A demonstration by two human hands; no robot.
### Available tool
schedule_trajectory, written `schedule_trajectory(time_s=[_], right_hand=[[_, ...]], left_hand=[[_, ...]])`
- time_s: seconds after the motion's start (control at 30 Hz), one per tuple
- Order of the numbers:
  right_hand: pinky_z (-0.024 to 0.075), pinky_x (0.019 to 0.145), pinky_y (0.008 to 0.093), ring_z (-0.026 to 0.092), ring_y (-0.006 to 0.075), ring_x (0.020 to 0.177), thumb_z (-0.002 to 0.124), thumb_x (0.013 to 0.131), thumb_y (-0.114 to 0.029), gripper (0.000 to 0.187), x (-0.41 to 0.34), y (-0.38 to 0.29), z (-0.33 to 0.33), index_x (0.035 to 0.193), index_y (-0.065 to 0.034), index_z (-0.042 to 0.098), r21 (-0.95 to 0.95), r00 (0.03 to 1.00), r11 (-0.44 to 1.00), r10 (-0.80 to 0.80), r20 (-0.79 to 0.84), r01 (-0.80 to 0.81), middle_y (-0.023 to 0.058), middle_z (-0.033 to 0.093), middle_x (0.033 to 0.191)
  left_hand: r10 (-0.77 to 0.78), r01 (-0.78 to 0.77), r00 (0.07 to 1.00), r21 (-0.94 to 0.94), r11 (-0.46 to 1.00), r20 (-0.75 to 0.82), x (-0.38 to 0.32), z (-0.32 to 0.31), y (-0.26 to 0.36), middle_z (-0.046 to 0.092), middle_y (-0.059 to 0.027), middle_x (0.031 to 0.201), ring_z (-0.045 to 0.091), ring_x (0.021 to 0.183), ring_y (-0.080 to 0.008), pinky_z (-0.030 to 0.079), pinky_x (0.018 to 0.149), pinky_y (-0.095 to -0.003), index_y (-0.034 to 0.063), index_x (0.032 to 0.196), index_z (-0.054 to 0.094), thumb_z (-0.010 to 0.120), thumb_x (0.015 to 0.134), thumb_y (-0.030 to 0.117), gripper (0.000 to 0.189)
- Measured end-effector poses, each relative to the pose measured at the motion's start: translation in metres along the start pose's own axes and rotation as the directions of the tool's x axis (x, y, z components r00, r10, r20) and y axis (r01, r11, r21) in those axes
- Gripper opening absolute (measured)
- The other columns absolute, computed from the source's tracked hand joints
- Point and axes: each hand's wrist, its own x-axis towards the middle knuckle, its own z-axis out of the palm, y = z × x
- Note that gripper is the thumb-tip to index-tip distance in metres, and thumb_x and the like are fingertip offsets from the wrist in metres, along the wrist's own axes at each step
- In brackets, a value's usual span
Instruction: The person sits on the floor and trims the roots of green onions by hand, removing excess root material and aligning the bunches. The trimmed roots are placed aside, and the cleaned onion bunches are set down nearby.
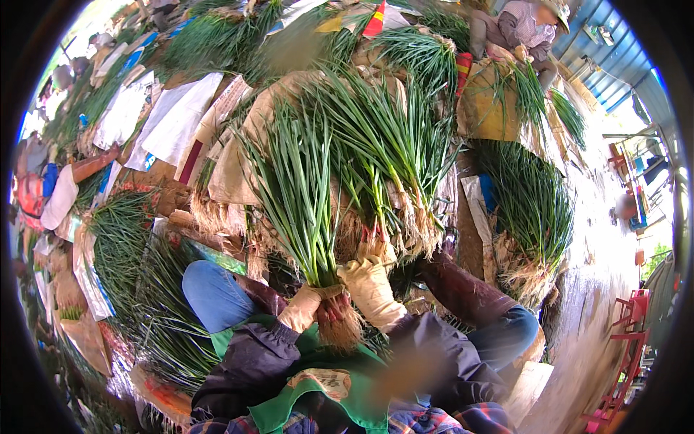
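Note:
My left hand, in a cream glove, grips a thick bunch of scallions just above its reddish bases. The long leaves fan up and away from me, and the tangled roots hang towards my lap. Close beside this bunch is my right hand, gloved too, with curled fingers at the roots of a smaller scallion bunch. Whether those fingers hold any stems, I cannot tell. Another larger scallion pile leans on sacking beyond, its pale roots facing me.
Brown sacking lies ahead. Scallion heaps stand at right and left. A person sits at the upper right; another person's arm reaches in at left. Red plastic stools stand at the far right.

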Motion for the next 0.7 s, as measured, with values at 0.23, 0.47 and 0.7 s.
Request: schedule_trajectory(time_s=[0.23,0.47,0.7], right_hand=[[0.0463,0.062,0.0262,0.057,0.0142,0.074,0.052,0.092,-0.005,0.011,0.020,-0.027,0.051,0.096,-0.0014,0.062,0.516,0.727,-0.855,0.322,0.607,-0.051,0.0054,0.063,0.087],[0.0463,0.072,0.0264,0.054,0.0114,0.080,0.067,0.088,-0.016,0.020,0.053,-0.021,0.049,0.101,-0.0006,0.063,0.960,0.779,-0.273,0.589,0.214,-0.057,0.0005,0.059,0.087],[0.0465,0.068,0.0263,0.053,0.0113,0.065,0.055,0.095,-0.017,0.014,0.044,-0.039,0.006,0.096,-0.0035,0.058,0.523,0.809,-0.847,0.374,0.453,0.099,-0.0005,0.056,0.076]], left_hand=[[-0.006,0.005,1.000,-0.116,0.993,-0.010,-0.013,-0.008,0.019,0.064,-0.0073,0.083,0.060,0.065,-0.0169,0.054,0.056,-0.0315,0.0028,0.129,0.051,0.067,0.081,0.003,0.050],[-0.036,0.057,0.992,0.175,0.983,-0.123,-0.021,-0.003,0.011,0.062,-0.0068,0.061,0.059,0.039,-0.0214,0.037,0.030,-0.0265,0.0043,0.083,0.061,0.071,0.080,0.015,0.015],[0.107,-0.077,0.971,0.145,0.986,-0.213,-0.011,-0.007,0.011,0.060,-0.0089,0.059,0.058,0.039,-0.0210,0.044,0.033,-0.0301,0.0008,0.078,0.060,0.066,0.083,0.017,0.018]])
